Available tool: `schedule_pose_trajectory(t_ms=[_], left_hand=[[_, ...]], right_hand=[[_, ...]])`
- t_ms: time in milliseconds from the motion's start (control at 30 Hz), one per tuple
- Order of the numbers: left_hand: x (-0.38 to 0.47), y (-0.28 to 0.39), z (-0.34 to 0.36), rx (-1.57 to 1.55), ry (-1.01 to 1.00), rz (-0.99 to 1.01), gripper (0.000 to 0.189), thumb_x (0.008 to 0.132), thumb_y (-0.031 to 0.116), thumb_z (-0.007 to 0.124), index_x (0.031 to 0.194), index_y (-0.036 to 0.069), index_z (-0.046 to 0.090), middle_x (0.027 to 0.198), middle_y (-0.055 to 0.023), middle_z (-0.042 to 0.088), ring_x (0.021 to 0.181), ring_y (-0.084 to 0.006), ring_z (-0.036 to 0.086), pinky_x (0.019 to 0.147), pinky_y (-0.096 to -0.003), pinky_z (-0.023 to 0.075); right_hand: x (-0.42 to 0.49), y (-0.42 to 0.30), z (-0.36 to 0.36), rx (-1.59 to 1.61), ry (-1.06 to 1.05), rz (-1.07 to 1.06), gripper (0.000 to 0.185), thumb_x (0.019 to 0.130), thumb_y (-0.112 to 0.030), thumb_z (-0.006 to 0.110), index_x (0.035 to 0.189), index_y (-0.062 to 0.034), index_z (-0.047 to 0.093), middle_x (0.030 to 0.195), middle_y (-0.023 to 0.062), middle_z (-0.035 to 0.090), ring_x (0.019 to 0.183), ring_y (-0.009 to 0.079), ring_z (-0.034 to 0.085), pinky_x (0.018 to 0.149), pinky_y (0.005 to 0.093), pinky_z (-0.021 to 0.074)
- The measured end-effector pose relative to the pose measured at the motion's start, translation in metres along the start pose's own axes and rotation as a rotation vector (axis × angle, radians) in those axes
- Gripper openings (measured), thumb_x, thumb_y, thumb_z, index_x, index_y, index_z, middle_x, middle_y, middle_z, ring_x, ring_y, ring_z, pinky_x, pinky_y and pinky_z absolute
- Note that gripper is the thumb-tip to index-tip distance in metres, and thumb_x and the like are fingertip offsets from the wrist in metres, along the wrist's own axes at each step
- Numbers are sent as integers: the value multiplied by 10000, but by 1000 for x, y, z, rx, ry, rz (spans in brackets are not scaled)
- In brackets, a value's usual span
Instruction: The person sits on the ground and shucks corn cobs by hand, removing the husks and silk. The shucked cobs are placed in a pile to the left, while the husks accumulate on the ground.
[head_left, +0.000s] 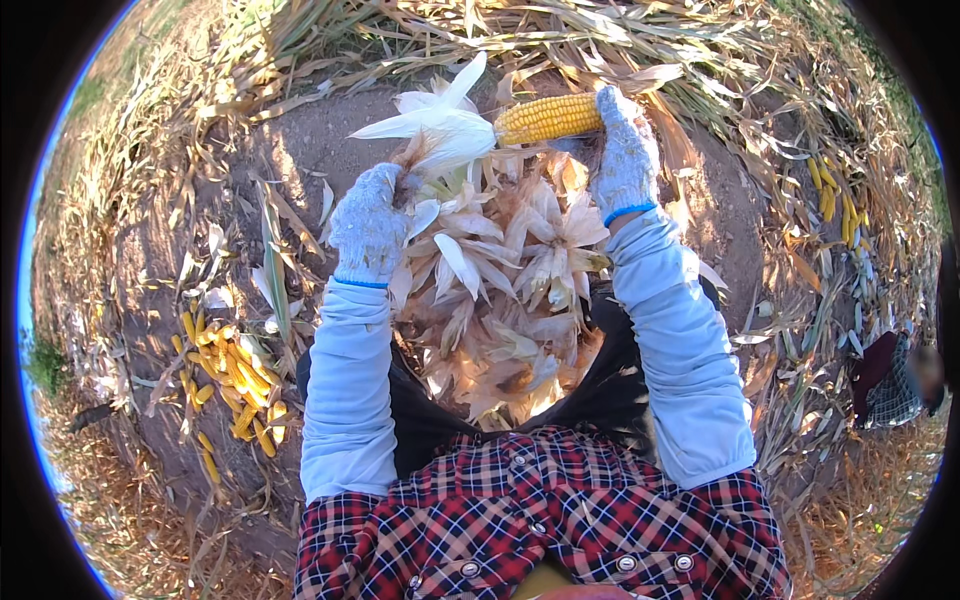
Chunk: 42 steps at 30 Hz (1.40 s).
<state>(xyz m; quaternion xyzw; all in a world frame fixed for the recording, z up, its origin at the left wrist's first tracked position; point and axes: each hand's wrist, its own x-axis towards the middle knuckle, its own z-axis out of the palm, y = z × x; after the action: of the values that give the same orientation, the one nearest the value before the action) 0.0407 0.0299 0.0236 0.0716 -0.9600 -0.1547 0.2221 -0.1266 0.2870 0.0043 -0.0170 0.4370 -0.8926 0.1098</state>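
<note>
In my right hand (628, 154), gloved in knit, is the bare right end of a yellow ear of corn (547, 118), held nearly level. Pale husk leaves (446, 124) fan out at the ear's left end; I cannot tell how firmly they still join the cob. My left hand (369, 225), in a matching glove, curls below those leaves with brown corn silk (414, 154) and husk at its fingertips. What lies inside that fist is partly hidden. Beneath both hands, between my legs, lies a heap of stripped husks (502, 292).
Husked ears (232, 367) are piled on the soil at left. More yellow ears (840, 199) lie at far right, near a person (892, 382) at the rim. Dry corn stalks (525, 30) spread across the ground ahead and along both sides.
</note>
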Motion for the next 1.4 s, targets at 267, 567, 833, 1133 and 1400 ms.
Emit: schedule_pose_trajectory(t_ms=[267,567,833,1133,1400], left_hand=[[7,21,-16,-379,165,23,423,867,110,788,1235,30,594,1130,-124,670,997,-240,677,870,-339,545],[-1,49,13,-510,-661,-76,630,783,376,854,1247,27,610,1083,-143,699,962,-250,671,854,-375,534],[-22,45,50,-730,-320,-265,518,836,257,825,1256,41,613,1031,-59,698,929,-172,653,824,-337,537],[7,28,19,-1167,-88,-535,296,951,184,723,1214,59,672,997,-8,668,785,-72,584,668,-238,512],[6,32,15,-1252,-33,-598,273,922,149,755,1163,48,676,1022,-17,684,847,-88,620,714,-246,538]], right_hand=[[-33,-14,28,-338,-220,-40,382,924,-231,734,1230,-27,630,1142,87,662,1014,198,667,828,329,591],[-43,-6,41,-119,-566,174,476,933,-144,635,1383,-16,549,1326,120,598,1226,209,571,1075,339,446],[-43,12,41,-444,-591,310,688,893,-281,764,1448,-5,465,1224,118,639,1135,192,604,1010,362,482],[-50,28,36,-989,-517,127,782,736,-425,866,1328,-15,563,1143,125,689,1015,216,664,901,361,522],[-66,18,60,-1265,-596,223,732,723,-383,895,1302,-45,602,1120,102,684,1020,183,644,915,343,501]])
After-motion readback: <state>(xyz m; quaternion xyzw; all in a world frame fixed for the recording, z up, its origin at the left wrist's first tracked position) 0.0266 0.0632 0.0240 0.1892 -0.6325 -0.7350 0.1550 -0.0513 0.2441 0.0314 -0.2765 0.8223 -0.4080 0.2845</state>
